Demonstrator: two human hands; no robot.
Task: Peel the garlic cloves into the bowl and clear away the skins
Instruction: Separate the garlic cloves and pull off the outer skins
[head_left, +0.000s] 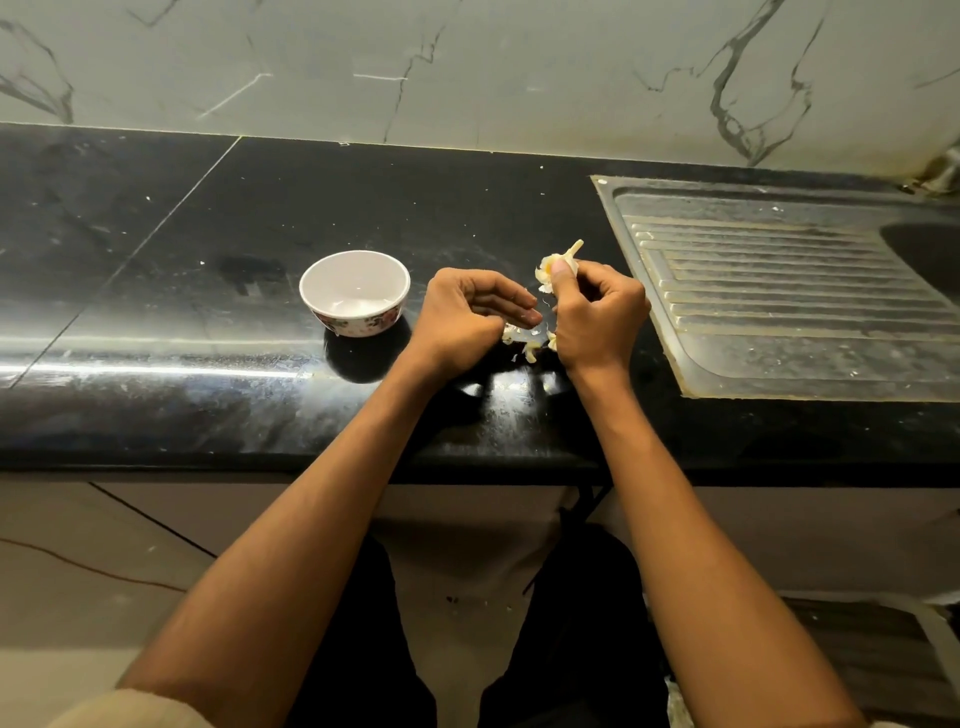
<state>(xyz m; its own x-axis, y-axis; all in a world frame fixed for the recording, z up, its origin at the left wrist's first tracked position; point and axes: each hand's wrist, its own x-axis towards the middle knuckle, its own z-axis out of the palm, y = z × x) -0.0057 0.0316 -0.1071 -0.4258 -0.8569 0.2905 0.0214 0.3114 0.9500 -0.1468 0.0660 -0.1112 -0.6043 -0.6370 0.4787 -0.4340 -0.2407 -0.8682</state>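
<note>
My right hand (597, 317) grips a garlic bulb (558, 262) with papery skin and a short stem, thumb pressed on its front, held above the black counter. My left hand (470, 312) hovers just left of it, fingers loosely curled, tips pointing at the bulb; I cannot tell whether it holds a bit of skin. Loose skins and garlic bits (524, 343) lie on the counter between and under the hands. A white bowl (355, 291) with a floral outside stands to the left of my left hand; nothing shows inside it.
The black stone counter (182, 312) runs left to right, its front edge near my legs. A steel sink drainboard (789, 301) lies at the right, the basin at the far right edge. A marble-patterned wall stands behind.
</note>
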